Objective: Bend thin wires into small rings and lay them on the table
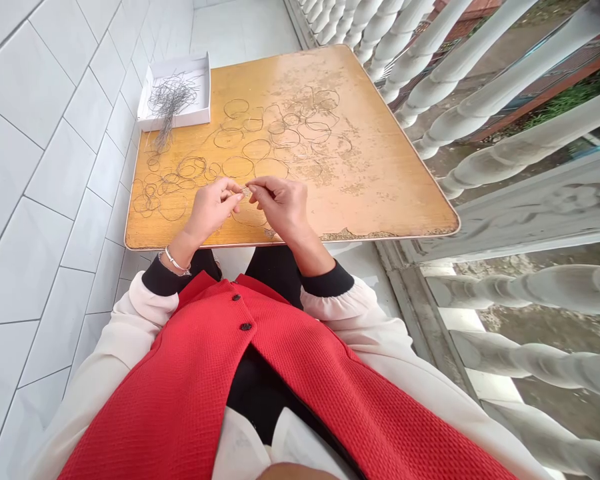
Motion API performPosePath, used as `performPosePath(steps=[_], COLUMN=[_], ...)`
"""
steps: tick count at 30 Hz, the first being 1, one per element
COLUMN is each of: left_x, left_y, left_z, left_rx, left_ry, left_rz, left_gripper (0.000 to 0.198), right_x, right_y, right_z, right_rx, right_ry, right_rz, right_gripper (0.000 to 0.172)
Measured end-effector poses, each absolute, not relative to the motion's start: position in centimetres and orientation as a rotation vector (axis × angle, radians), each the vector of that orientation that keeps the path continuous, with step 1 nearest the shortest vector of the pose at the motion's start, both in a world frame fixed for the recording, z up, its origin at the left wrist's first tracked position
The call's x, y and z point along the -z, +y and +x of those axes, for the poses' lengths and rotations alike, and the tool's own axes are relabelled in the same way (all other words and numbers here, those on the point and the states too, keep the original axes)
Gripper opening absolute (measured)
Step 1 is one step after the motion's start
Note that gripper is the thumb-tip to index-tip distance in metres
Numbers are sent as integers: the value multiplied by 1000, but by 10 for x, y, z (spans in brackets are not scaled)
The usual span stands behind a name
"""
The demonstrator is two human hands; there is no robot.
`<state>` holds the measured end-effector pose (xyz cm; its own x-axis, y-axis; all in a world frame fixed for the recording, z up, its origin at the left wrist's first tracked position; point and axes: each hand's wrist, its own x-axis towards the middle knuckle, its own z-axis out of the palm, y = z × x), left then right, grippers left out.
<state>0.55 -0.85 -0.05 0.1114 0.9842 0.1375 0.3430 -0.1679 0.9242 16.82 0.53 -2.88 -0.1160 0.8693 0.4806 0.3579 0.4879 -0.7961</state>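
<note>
Left hand (211, 208) and right hand (280, 207) held low over the near edge of a worn wooden bench (395, 200), left of its middle. Forearms angle inward, wrists bent, hands meeting at the fingertips. Fingers (229, 191) of the left hand and fingers (261, 187) of the right nearly closed, pinching a small wire piece (244, 191) between them; its shape is too small to tell.

Thin wire loops (237, 167) scattered over the bench just beyond the hands, more tangled toward the near-left corner. White cardboard tray (203, 87) at the far-left corner, holding a bundle of straight grey wires (170, 100), a few trailing over its rim. Silver bracelet (175, 261) on the left wrist. White tiles (55, 167) left of the bench; white balustrade (430, 73) right of it.
</note>
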Motion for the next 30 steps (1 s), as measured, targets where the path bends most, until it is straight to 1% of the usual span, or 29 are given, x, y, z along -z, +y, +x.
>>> performPosePath(steps=[3, 6, 9, 12, 14, 18, 23, 30], left_x=[11, 16, 11, 4, 3, 10, 13, 7], left_y=[-6, -5, -5, -5, -4, -1, -2, -7], left_z=[4, -1, -5, -8, -9, -5, 2, 4], left_rx=[-1109, -1140, -1079, -980, -983, -1135, -1183, -1206], left_ry=[1339, 1316, 1310, 1311, 1320, 1324, 1275, 1248], left_rz=[1779, 1954, 2148, 2262, 2239, 2004, 1657, 1598], left_gripper=[10, 14, 19, 20, 18, 11, 8, 10], right_x=[31, 32, 31, 31, 32, 34, 35, 40], right_y=[5, 5, 7, 8, 8, 6, 4, 3], right_z=[168, 171, 174, 175, 174, 171, 168, 169], right_rx=[-630, -668, -719, -770, -815, -900, -806, -630], right_ry=[-1668, -1662, -1675, -1681, -1640, -1534, -1498, -1623], right_rz=[-1074, -1063, -1071, -1067, -1055, -1024, -1027, -1056], right_gripper=[30, 27, 28, 26, 24, 24, 32, 26])
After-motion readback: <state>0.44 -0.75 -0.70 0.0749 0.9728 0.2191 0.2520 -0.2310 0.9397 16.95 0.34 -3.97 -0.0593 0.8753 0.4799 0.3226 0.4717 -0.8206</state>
